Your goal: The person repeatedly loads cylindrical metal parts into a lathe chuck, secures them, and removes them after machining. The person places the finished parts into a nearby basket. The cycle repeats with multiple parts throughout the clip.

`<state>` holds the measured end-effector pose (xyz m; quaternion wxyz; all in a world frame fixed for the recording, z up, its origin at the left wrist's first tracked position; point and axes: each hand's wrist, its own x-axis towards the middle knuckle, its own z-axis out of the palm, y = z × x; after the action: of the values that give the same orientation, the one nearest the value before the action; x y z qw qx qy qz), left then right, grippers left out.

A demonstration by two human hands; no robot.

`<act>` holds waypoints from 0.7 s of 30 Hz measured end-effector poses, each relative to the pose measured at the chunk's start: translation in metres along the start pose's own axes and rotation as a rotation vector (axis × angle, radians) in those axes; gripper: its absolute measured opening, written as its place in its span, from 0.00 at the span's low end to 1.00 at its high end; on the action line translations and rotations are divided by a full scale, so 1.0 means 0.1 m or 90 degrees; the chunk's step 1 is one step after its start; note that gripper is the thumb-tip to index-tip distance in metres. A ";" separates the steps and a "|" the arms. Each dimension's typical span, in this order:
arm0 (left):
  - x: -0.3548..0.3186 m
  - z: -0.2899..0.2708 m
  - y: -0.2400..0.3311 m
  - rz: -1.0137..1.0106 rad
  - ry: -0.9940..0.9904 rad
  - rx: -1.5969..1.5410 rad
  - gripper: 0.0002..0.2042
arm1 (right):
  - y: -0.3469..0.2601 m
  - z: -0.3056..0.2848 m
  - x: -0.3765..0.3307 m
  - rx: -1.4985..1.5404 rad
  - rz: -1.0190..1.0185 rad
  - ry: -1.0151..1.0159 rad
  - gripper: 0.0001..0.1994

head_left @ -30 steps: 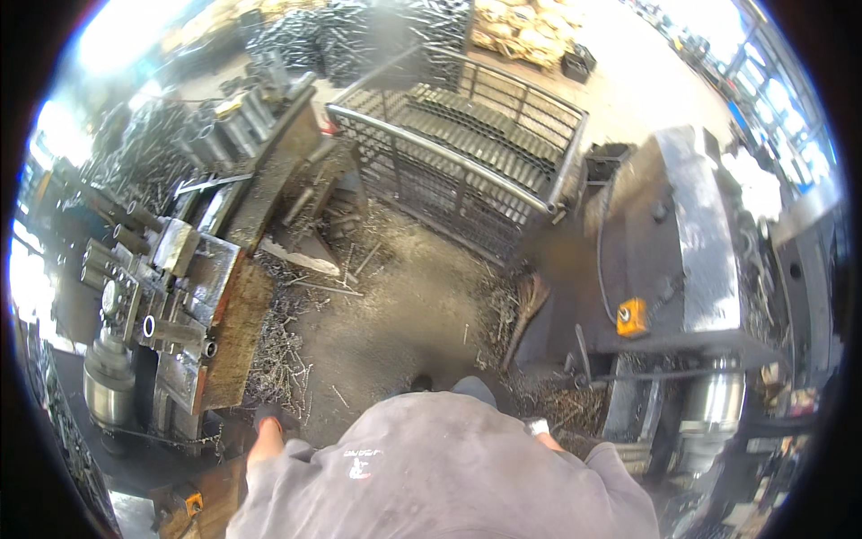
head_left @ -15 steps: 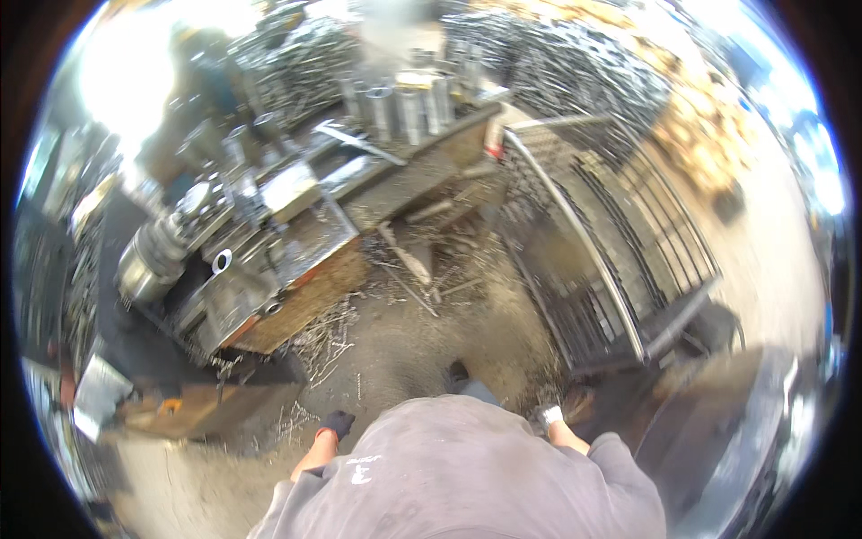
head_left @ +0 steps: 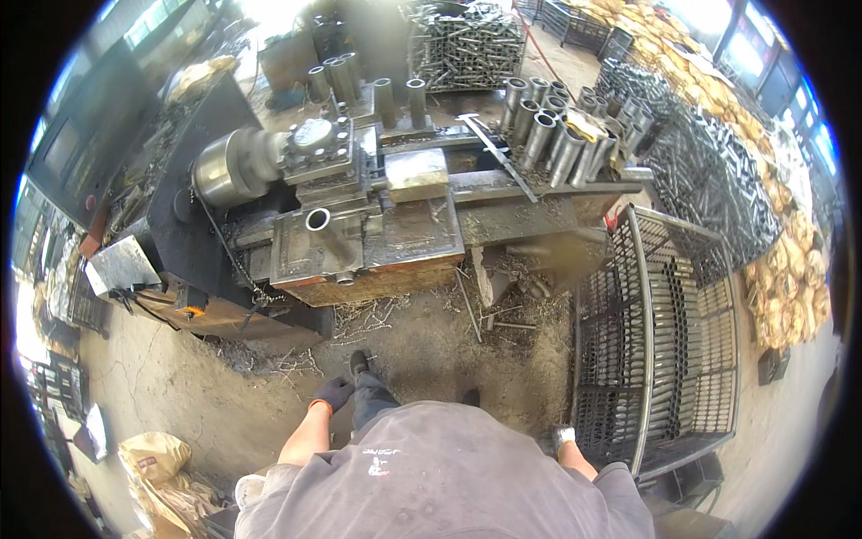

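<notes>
My left hand [head_left: 334, 393], in a dark glove with an orange cuff, hangs low beside my leg. It looks loosely open, with nothing visible in it. On the other side my right hand [head_left: 563, 437], in a pale glove, hangs near the metal cage; its fingers are mostly hidden. Ahead stands a lathe with a large round chuck [head_left: 235, 167] and a bolted tool post [head_left: 316, 136]. One short metal tube [head_left: 329, 235] stands upright on its near plate. A long caliper [head_left: 496, 156] lies across the bed, left of a cluster of upright metal tubes [head_left: 541, 136].
At right a wire cage [head_left: 648, 341] holds rows of stacked metal tubes [head_left: 673, 332]. Metal shavings [head_left: 373, 319] and rods lie on the floor below the lathe. Full sacks [head_left: 786, 287] are piled far right. A crumpled brown sack [head_left: 162, 467] lies at lower left.
The view has turned left, so the lathe and cage now sit further right in the picture. My left foot has come forward. Both hands still hang at my sides.
</notes>
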<state>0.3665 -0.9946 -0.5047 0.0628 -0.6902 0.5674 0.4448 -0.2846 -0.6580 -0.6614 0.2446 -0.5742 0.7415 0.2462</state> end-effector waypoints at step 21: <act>0.34 -3.07 -1.38 -0.163 0.931 -0.334 0.29 | -2.07 -4.61 0.78 0.738 -0.019 0.511 0.10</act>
<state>0.6472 -1.1528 -0.4030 -0.4406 -0.8599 0.2575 -0.0138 -0.1377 -1.0581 -0.3793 0.2219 -0.4084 0.7780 -0.4227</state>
